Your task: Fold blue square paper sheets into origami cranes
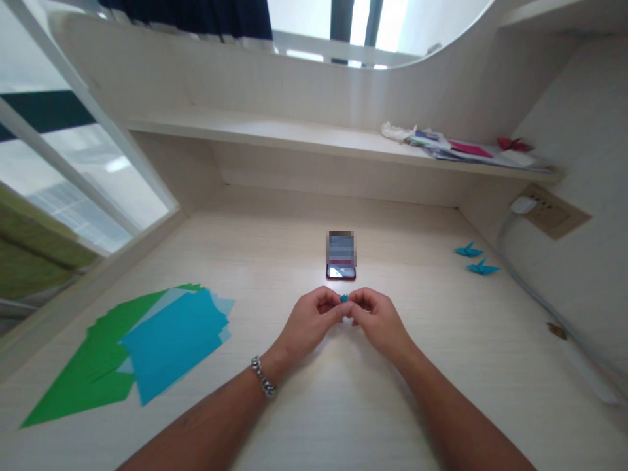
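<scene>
So, blue paper [344, 298] between hands [310, 322] [382, 323].

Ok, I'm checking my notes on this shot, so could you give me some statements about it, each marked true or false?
1. The left hand and right hand both have fingertips on a small blue piece. True.
2. The phone lies on the shelf. False: the phone lies just beyond the hands.
3. Two folded blue figures lie right of the phone. True.
4. A bracelet is on the right wrist. False: the bracelet is on the left wrist.
5. Green sheets lie partly under blue sheets. True.
</scene>
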Action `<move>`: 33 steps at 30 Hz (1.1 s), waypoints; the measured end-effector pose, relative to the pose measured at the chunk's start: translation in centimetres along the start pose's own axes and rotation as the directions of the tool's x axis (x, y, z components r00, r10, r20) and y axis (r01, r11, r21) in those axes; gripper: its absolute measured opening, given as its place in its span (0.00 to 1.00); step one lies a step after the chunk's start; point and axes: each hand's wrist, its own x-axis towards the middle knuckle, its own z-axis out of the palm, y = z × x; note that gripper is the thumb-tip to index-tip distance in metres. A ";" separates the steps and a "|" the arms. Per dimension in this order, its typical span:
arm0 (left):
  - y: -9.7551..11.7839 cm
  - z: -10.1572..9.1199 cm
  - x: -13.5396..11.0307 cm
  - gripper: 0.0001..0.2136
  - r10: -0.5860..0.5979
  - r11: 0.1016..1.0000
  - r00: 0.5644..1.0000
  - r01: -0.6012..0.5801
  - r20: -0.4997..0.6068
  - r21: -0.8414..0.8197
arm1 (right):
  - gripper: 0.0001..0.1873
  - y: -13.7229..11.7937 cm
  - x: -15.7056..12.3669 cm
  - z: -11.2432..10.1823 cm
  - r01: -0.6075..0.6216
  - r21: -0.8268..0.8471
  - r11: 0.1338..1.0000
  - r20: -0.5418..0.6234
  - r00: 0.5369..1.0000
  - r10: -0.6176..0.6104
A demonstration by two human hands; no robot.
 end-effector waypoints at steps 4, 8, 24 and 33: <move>-0.3 -0.1 -0.1 0.10 0.009 0.999 1.000 -0.008 -0.016 0.038 | 0.07 -0.3 -0.1 0.1 0.041 -0.019 0.999 -0.008 0.999 -0.041; -0.1 0.1 -0.2 0.10 0.034 0.999 0.999 -0.033 -0.009 0.029 | 0.08 -0.9 -0.2 0.1 -0.054 0.130 0.990 0.021 0.998 0.052; -0.4 -0.1 0.1 0.10 -0.025 0.996 0.991 0.014 -0.129 -0.087 | 0.17 0.1 -0.1 0.5 0.106 0.023 0.994 -0.142 0.985 -0.101; -0.2 -0.4 -0.1 0.09 0.119 0.979 0.981 -0.090 -0.151 0.185 | 0.06 0.0 -0.1 -0.2 0.082 -0.235 0.969 -0.064 0.993 -0.100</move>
